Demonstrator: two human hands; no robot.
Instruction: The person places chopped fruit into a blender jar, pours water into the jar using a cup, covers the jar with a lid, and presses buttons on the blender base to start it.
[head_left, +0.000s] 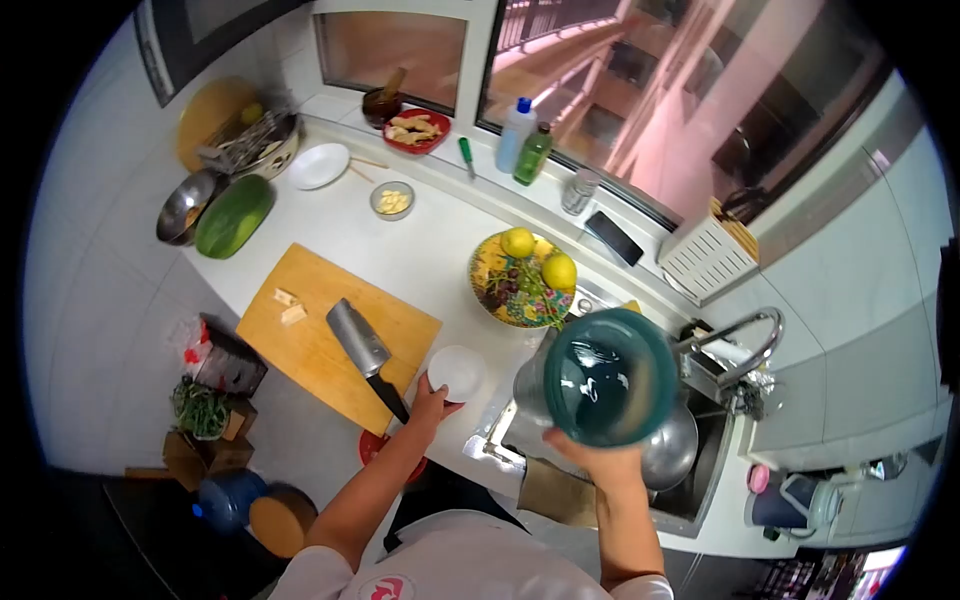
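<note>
My right hand (592,455) grips the near rim of a teal bowl (570,385), raised over the sink's left side. Its inside looks glossy; I cannot tell whether liquid is in it. At the counter's front edge my left hand (430,402) is closed on the rim of a small white bowl (457,373). Left of that hand, a cleaver (358,338) with a black handle lies on the wooden cutting board (290,340). Pale cut pieces (292,313) sit on the board's left part. A patterned fruit bowl (497,305) with lemons and grapes stands behind the teal bowl.
The metal sink (712,470) holds a steel bowl (672,450) under the curved faucet (765,325). Garlic fills a small dish (392,200). A green melon (235,217) lies at the left. Bottles (517,135) and a phone (613,238) line the windowsill.
</note>
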